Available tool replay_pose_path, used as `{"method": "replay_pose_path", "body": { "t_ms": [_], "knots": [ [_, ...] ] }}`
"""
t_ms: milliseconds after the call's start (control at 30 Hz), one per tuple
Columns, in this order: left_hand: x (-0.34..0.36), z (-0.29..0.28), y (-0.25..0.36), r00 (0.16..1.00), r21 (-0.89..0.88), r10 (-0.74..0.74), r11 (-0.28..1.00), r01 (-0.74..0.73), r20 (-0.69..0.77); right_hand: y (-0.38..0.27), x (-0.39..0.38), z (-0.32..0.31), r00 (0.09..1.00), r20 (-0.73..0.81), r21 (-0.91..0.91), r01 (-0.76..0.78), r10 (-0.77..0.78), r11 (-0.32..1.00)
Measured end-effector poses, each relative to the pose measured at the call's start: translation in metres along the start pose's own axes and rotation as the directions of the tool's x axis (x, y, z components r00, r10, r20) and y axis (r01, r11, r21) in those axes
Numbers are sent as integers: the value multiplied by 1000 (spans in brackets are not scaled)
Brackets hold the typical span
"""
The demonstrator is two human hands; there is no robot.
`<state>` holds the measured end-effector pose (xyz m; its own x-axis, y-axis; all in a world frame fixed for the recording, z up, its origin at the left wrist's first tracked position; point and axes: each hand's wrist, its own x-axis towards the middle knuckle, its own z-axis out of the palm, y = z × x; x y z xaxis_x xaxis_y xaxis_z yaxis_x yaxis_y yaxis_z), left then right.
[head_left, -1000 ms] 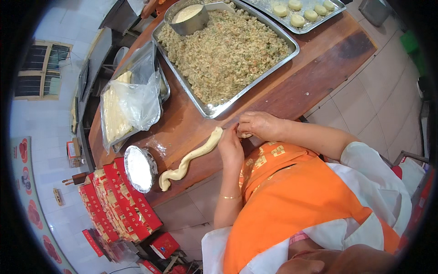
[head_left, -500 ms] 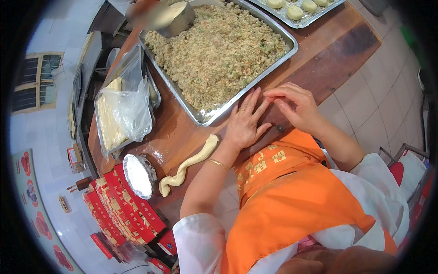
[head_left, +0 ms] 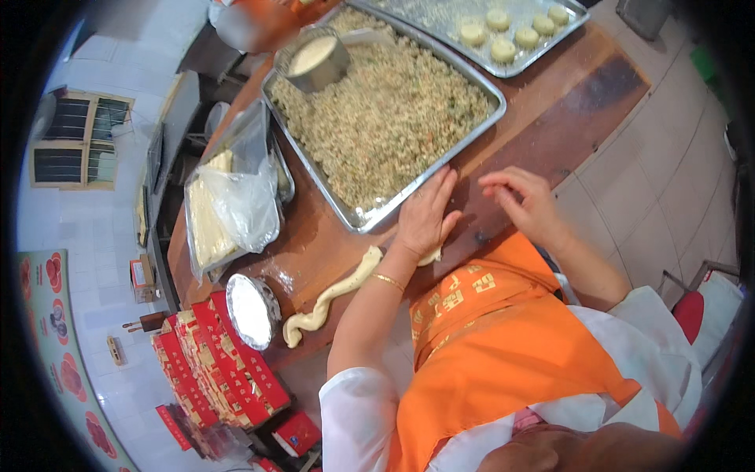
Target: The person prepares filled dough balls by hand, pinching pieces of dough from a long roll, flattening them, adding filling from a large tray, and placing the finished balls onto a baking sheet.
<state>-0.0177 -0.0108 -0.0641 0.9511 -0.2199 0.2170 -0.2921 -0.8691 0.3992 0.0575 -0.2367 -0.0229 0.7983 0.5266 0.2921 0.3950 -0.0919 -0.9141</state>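
My left hand (head_left: 426,211) lies flat, fingers together, beside the near edge of a metal tray (head_left: 385,220) heaped with crumbly greenish-tan filling (head_left: 393,118). A wavy rope of pale dough (head_left: 334,299) passes out of sight at my left wrist. A small dough end (head_left: 431,256) shows on the wrist's other side; whether the two join is hidden. To the right, my right hand (head_left: 528,203) hovers over the table edge. Its fingers are loosely bent and the thumb stands a little apart, with nothing visible between them.
A round metal container (head_left: 318,67) sits in the filling. Behind is a tray (head_left: 515,69) with several dough rounds (head_left: 503,51). At left are plastic-covered dough sheets (head_left: 212,208), a bowl of white powder (head_left: 250,311) and stacked red boxes (head_left: 236,354). Another person's blurred arm (head_left: 255,27) shows at the top.
My right hand has come away from my left fingertips. The dough end has appeared beside my left wrist. The other person's blurred hand has left the metal container; the whole view has shifted slightly.
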Motion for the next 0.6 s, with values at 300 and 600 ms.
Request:
{"method": "replay_pose_path", "body": {
  "t_ms": [300,600],
  "knots": [
    [-32,-9,34,996,163,-56,986,44,69,-9,50,17,978,130,-91,174,-161,981],
    [-43,0,28,993,137,-120,984,117,10,-9,212,98,964,246,-692,249,-102,678]
  ]
}}
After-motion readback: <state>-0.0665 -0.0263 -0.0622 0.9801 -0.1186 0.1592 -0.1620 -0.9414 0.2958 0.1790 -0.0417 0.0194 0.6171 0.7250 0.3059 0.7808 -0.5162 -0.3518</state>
